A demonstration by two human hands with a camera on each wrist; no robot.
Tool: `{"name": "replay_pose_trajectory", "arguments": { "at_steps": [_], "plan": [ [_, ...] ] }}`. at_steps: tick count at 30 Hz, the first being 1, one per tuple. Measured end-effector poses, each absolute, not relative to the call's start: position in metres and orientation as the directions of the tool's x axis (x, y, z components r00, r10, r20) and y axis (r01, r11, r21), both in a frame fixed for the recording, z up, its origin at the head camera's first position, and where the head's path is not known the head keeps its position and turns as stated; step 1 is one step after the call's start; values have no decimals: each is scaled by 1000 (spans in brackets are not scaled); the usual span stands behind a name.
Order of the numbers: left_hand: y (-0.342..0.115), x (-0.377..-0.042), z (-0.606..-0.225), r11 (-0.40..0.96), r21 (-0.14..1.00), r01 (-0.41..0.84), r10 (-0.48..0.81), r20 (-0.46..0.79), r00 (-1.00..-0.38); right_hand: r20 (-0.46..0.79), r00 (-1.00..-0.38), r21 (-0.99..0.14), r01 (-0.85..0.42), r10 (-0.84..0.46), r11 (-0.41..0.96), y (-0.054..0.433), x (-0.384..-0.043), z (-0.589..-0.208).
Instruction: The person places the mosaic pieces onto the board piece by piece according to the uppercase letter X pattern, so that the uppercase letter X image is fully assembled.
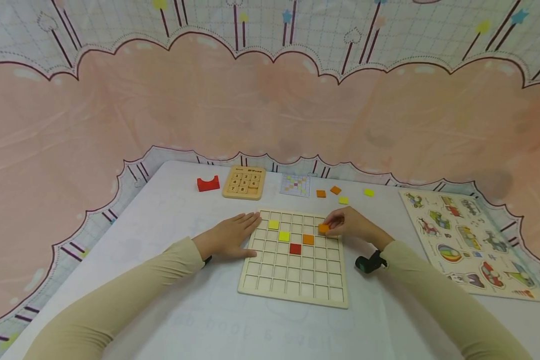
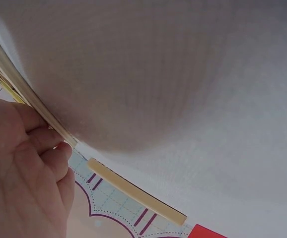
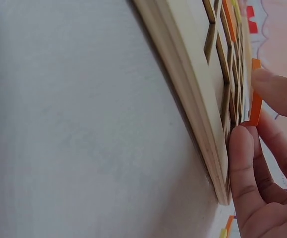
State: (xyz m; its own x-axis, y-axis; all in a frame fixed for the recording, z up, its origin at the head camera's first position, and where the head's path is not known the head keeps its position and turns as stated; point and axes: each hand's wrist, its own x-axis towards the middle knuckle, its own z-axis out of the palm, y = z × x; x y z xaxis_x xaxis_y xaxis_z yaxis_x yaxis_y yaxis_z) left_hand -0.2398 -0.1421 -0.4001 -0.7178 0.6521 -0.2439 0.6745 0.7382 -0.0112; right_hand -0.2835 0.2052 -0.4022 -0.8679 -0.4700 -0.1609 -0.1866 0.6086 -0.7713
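Note:
A wooden grid board (image 1: 292,275) lies on the table before me. In its cells sit two yellow tiles (image 1: 284,236), a red tile (image 1: 295,249) and an orange tile (image 1: 308,239), together forming part of a slanting pattern. My right hand (image 1: 352,223) pinches another orange tile (image 3: 255,94) between thumb and fingers, close over the board's upper right cells. On the opposite side, my left hand (image 1: 230,236) rests with fingers extended at the board's left edge, and its fingertips touch that edge in the left wrist view.
Behind the board lie a pattern card (image 1: 295,185), a wooden number puzzle (image 1: 244,183) and a red notched block (image 1: 208,183). Loose orange tiles (image 1: 321,193) and yellow tiles (image 1: 368,192) are scattered at the back right. A picture puzzle board (image 1: 470,245) occupies the right side.

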Motion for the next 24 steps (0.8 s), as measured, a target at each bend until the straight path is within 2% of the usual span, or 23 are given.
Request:
{"name": "replay_pose_trajectory", "arguments": {
  "at_steps": [24],
  "plan": [
    [-142, -241, -403, 732, -21, 681, 659, -234, -715, -178, -878, -740, -178, -444, 649, 193, -285, -403]
  ]
}}
